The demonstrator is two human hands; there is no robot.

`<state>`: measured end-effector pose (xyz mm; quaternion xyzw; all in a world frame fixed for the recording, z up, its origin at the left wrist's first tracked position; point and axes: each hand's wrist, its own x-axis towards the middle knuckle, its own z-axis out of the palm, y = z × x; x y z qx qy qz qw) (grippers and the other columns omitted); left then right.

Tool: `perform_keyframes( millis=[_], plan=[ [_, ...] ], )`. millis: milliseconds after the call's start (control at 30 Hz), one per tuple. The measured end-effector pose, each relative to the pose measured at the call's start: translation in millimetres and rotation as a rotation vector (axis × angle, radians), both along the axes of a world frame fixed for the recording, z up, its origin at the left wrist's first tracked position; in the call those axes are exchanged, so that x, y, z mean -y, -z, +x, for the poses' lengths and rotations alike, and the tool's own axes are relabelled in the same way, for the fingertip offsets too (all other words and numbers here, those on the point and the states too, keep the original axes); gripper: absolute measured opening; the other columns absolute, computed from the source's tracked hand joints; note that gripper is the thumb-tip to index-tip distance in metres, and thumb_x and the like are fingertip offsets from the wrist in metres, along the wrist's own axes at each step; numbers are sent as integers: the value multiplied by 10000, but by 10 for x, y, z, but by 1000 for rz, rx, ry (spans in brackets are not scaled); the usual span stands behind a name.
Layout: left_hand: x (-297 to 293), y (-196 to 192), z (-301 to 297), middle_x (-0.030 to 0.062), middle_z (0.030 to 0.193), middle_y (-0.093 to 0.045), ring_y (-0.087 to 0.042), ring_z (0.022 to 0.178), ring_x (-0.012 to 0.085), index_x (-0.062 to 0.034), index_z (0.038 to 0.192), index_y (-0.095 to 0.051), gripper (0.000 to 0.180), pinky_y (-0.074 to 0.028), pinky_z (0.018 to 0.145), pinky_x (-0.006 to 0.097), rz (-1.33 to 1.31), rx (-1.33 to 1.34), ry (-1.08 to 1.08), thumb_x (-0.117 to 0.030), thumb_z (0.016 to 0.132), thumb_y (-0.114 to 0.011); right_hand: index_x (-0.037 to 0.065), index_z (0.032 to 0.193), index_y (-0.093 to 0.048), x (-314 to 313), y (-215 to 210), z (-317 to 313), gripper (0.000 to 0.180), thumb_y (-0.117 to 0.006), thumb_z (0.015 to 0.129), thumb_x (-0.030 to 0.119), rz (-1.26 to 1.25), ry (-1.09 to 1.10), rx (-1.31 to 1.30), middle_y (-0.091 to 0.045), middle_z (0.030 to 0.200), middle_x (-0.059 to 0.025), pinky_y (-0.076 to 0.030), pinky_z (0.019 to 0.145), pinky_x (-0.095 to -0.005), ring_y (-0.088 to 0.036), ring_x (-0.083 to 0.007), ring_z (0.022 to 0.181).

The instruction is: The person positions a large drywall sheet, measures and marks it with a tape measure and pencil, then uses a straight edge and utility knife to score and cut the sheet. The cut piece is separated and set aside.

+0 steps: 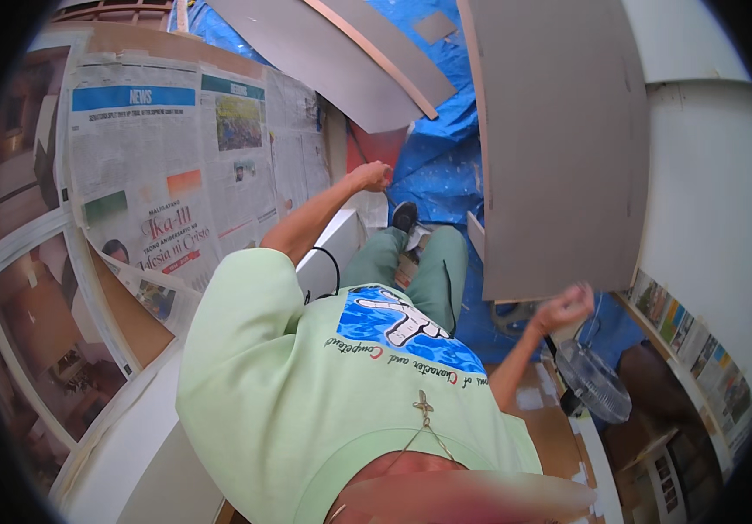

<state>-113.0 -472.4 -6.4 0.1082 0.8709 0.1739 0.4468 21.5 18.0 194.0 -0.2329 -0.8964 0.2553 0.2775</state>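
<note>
My left hand [374,176] is closed in front of me, over the gap beside the newspaper-covered panel. A thin dark cord [356,142] runs to its fingers and seems to be gripped in them. Out to the right, my right hand [565,307] is raised with its fingers curled inward; they are slightly blurred, and what they hold, if anything, I cannot make out. It is near the lower end of a large grey board [564,157]. Just below that hand is a small fan [594,380] with a clear round guard.
Newspaper sheets [153,166] cover the panel on the left. A blue tarp [441,166] lies on the floor, with curved grey panels [332,57] at the far side. A white wall [708,201] stands at right. A black cable [332,258] loops beside my left hip.
</note>
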Motion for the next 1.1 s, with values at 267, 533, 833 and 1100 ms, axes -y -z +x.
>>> perform_keyframes(
  millis=[267,533,833,1100],
  plan=[
    [177,364,-299,192,1282,-632,-595,1206,330,-31,1316,-588,472,-462,1030,416,246,44,-306,-246,898,-628,20,1183,-602,1810,729,-1650,263,-616,945,130,-483,-675,248,-610,1018,-128,-504,840,-362,-622,-244,919],
    [656,563,-924,194,1217,-659,-640,1106,285,0,1337,-558,479,-495,956,382,68,-55,-787,-257,935,-600,36,1202,-609,2742,2964,-2782,366,-647,893,228,-741,-780,751,-655,1026,-174,-505,850,-394,-647,-300,915],
    [1425,1763,-921,189,1323,-579,-576,1194,271,-21,1426,-457,596,-476,987,376,-51,61,-1349,-309,935,-636,38,1183,-617,3215,4606,-3493,383,-672,871,253,-781,-540,875,-698,929,-144,-515,829,-400,-675,-299,879],
    [1938,3161,-1253,196,1478,-434,-495,1301,311,-18,1526,-234,952,-424,1050,510,213,142,-1964,-536,874,-695,77,1312,-487,4037,6703,-4272,594,-757,815,259,-228,-634,858,-562,1222,-179,-477,897,-473,-596,-361,1069]
  ],
)
